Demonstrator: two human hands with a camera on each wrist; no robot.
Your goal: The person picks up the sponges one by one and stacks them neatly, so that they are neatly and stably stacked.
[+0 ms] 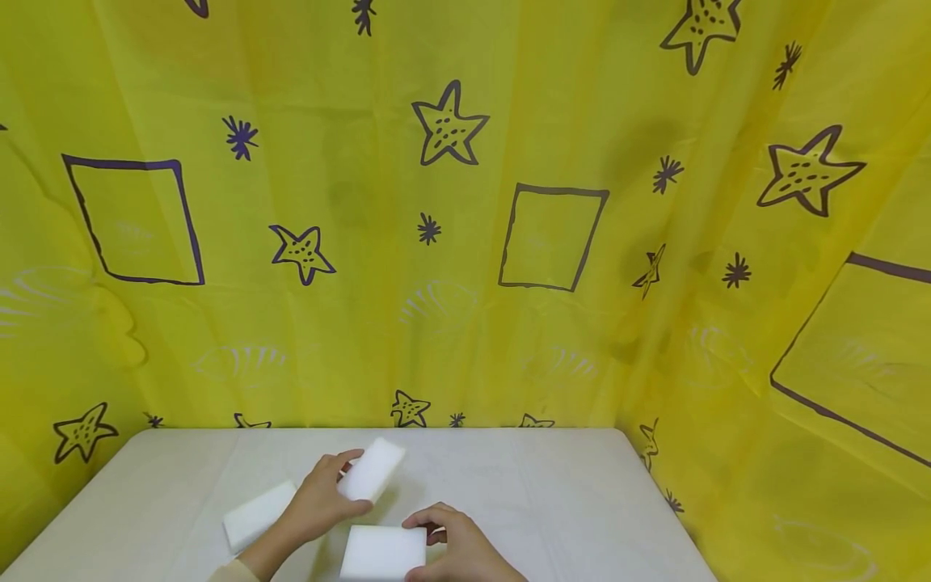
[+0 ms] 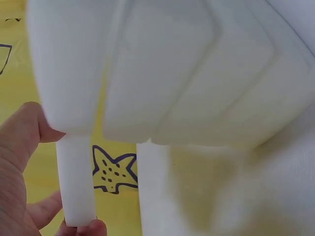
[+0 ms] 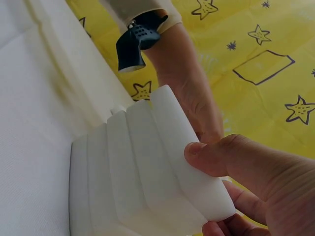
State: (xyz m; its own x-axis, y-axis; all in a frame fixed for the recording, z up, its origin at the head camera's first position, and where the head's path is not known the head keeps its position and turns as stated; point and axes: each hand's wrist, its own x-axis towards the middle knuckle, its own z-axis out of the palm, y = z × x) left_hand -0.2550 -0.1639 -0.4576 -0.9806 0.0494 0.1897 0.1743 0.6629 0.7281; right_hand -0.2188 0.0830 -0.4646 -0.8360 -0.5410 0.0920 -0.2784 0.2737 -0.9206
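My left hand (image 1: 320, 497) grips a white sponge block (image 1: 372, 469) between thumb and fingers, tilted above the table; the left wrist view shows this sponge (image 2: 76, 182) edge-on. My right hand (image 1: 465, 550) pinches another white sponge (image 1: 384, 554) by its right end. In the right wrist view that sponge (image 3: 172, 132) is the top layer of a stack of several similar sponges (image 3: 123, 162). From the left wrist, a narrow gap shows between the top sponge (image 2: 69, 64) and the stacked sponges (image 2: 162, 69). The stack's lower layers are hidden in the head view.
One more white sponge (image 1: 258, 513) lies on the table left of my left forearm. The white-covered table (image 1: 567, 493) meets a yellow curtain (image 1: 349, 323) printed with stars at its back and sides. A black wrist device (image 3: 138, 42) sits on my left wrist.
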